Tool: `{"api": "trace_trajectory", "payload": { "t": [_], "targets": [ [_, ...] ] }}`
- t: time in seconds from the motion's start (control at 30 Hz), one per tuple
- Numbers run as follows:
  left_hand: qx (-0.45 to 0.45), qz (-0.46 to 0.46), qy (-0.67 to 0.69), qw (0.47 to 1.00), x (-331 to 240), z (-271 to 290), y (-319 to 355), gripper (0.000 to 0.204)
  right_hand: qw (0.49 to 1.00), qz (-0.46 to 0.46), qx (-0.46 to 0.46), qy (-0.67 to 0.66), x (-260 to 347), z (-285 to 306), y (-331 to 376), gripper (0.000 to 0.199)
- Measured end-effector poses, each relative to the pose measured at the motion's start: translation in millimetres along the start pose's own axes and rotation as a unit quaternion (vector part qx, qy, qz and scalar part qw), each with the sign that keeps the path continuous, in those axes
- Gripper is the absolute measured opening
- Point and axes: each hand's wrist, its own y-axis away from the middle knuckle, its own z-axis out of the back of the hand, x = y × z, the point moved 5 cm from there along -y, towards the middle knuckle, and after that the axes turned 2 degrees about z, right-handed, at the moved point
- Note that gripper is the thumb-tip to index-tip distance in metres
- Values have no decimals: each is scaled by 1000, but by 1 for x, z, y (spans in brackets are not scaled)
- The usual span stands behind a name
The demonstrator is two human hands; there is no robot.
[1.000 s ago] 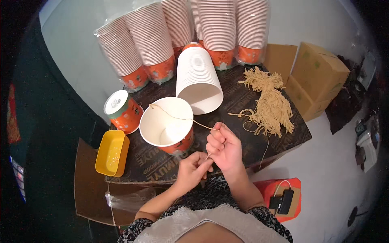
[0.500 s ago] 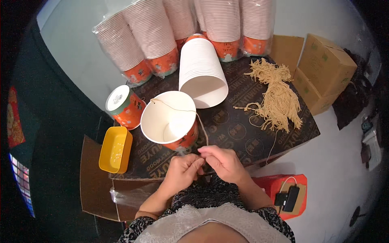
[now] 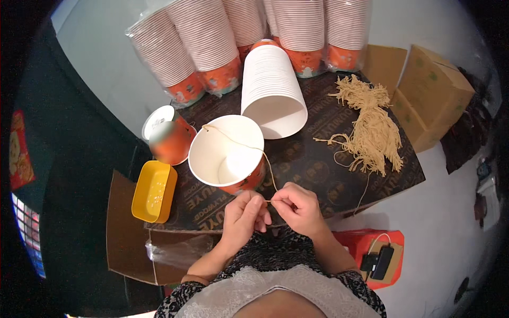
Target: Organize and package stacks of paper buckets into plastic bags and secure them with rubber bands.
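Observation:
Near the table's front edge, my left hand (image 3: 244,214) and my right hand (image 3: 299,209) are close together, each pinching a thin beige cord (image 3: 272,174) near its end. A short piece of the cord shows between my fingertips. From there it runs up over the rim and across the mouth of a white-lined orange paper bucket (image 3: 209,156), to a small hole in its far left wall. The bucket stands upright just beyond my hands, with nothing else visible inside it. Whether the cord's end has a knot is hidden by my fingers.
Left of the bucket are an upturned orange bucket (image 3: 183,132) and a yellow tub (image 3: 170,193) holding small white pieces. Behind lies a nested bucket stack (image 3: 271,74), with bagged stacks (image 3: 207,37) beyond. A beige cord bundle (image 3: 377,130) lies right. Cardboard boxes (image 3: 435,85) stand past the table.
My hands have drawn slightly apart, so a bit of cord shows between them. My right hand has turned into a pinch. The whole view has shifted slightly.

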Motion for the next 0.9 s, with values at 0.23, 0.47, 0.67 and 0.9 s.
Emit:
{"api": "trace_trajectory", "payload": {
  "t": [0.23, 0.47, 0.67, 0.9],
  "targets": [
    [-6, -61, -61, 996, 1, -4, -6, 19, 1000, 5, 13, 6, 3, -3, -3, 10],
    [-101, -131, -81, 983, -11, 10, 7, 13, 997, -7, -65, 46, 3, -4, -9, 15],
    [-119, -201, -95, 968, -20, 18, 20, 11, 990, 26, -116, 77, 5, -22, -20, 19],
    [-124, -184, -108, 969, -11, 27, 21, 11, 987, 1, -97, 129, 3, -29, -21, 19]
  ]
}}
